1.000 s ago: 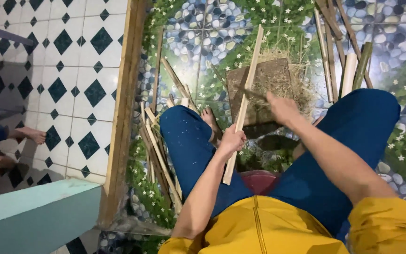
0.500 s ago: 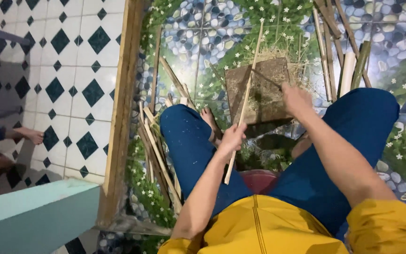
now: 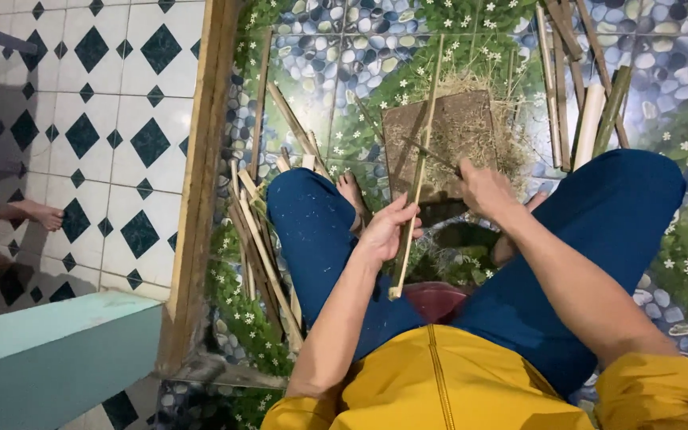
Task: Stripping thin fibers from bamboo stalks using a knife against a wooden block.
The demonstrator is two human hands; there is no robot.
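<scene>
Pale bamboo, split into a long thin strip [image 3: 417,171], runs from about 12 o'clock down to 6 o'clock between the seated person's knees, its long axis nearly straight away from the body. The left hand [image 3: 384,231] grips the strip low down, fingers closed round it, with a short tail sticking out below toward the dark red stool [image 3: 431,299]. The right hand [image 3: 483,189] sits just at 2 o'clock from the left, fingers clamped on the handle of a dark narrow blade [image 3: 431,155] that slants up toward 10 o'clock and meets the strip above the left hand. So the left hand is the nearer to the strip's lower end, and the blade touches it on the far side of that grip.

Under the strip lies a flat brown wooden board [image 3: 471,119] strewn with dry fibrous shavings. More split bamboo sticks [image 3: 260,239] are piled at 9 o'clock beside the left knee, and another bundle [image 3: 591,119] leans at 1 o'clock. Someone else's bare foot [image 3: 45,215] rests on the white diamond-patterned tiles far at 9 o'clock.
</scene>
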